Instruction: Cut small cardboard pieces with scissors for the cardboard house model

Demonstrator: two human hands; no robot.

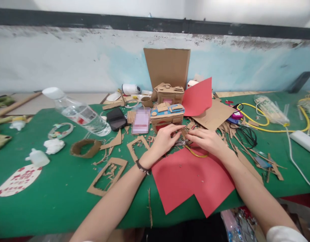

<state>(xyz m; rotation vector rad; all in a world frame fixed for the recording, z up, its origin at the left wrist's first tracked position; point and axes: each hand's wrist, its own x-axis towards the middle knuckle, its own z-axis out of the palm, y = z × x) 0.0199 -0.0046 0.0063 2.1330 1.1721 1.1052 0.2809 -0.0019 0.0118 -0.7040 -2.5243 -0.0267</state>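
Over the back part of the red paper [177, 171], my two hands come together around a small brown cardboard piece [184, 133]. My left hand [166, 139] has its thumb and fingers bent at the left side of the piece. From the right, my right hand [206, 138] holds it with fingertips close together; the thumb is hidden. Just below the fingers lies a tool with grey metal and a yellow loop handle [199, 155], apparently scissors, partly covered. Behind my left hand stands a cardboard camera model [167, 117] with a blue top.
Another cardboard camera model [170, 94] stands behind. Cut cardboard frames [94, 188], a cardboard ring [85, 148], a black case [116, 119] and a tilted water bottle [80, 114] are on the left. Cardboard scraps, a yellow cable [278, 130] and a white power strip [303, 142] lie right.
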